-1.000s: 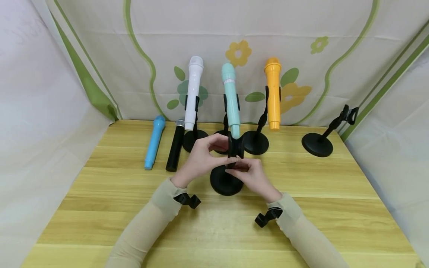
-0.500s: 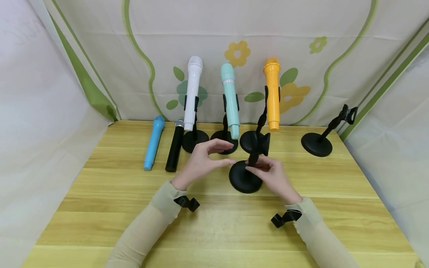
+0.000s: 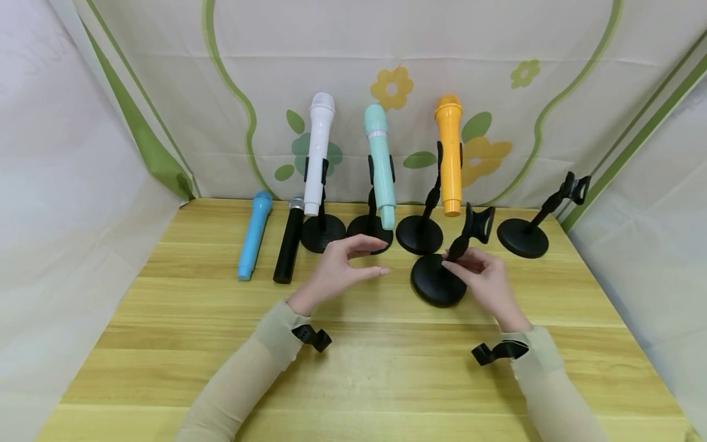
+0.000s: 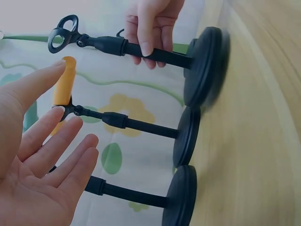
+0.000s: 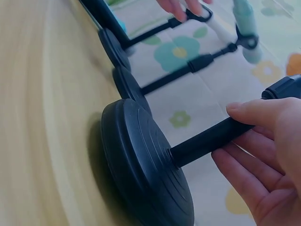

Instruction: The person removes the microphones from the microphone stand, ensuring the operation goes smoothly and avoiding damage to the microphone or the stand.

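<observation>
In the head view my right hand (image 3: 486,279) pinches the pole of a black microphone stand (image 3: 439,281) between thumb and fingers. The stand's clip holds no microphone. The right wrist view shows the round base (image 5: 141,160) close to the wooden surface; whether it touches cannot be told. My left hand (image 3: 342,264) is held apart from everything, thumb and fingers spread, nearest to the stands at the back. Behind the hands, white (image 3: 319,153), mint green (image 3: 380,166) and orange (image 3: 450,156) microphones tilt upward in the clips of black stands.
A blue microphone (image 3: 255,236) and a black microphone (image 3: 289,242) lie on the wooden table (image 3: 353,380) at the left. One more black stand (image 3: 523,238), its clip without a microphone, stands at the back right. A patterned cloth (image 3: 469,37) hangs behind the table.
My right hand has carried the black stand rightward, from the middle to in front of the orange microphone. The left hand has let go of the stand's clip and stays near its place.
</observation>
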Demonstrator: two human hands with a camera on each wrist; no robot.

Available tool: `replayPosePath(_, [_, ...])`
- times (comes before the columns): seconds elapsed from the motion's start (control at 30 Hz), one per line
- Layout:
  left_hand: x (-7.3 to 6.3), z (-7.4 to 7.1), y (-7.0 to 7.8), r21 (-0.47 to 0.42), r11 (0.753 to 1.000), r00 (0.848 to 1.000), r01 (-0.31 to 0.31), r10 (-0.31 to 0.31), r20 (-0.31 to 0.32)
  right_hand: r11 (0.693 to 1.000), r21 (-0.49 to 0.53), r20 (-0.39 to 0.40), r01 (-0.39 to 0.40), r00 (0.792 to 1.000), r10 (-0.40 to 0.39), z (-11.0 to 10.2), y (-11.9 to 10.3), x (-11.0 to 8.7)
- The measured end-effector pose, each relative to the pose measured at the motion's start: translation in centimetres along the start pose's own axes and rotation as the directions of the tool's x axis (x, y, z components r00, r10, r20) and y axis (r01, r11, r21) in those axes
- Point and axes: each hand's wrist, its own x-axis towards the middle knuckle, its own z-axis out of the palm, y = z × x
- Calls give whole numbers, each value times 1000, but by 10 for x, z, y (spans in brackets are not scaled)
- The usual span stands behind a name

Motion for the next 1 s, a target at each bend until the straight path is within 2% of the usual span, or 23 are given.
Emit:
replayPosePath(0.17, [1,5,-6,1,1000,1000,26,-26,16,999,-35,-51,-13,999,11,-15,4,3])
replayPosePath(0.4, [1,11,-12,-8,999,999,37,-37,33,995,-94,-119,16,993,-27,-35,12,9])
replayPosePath(0.67, [2,20,-18,-19,999,998,49,-49,26,994,-110,-137,-15,991,0,-49,22,21])
replayPosePath(1.0, [3,30,-24,-22,997,997,70,-69,35,990,-127,-153,-54,988,34,-60,39,47])
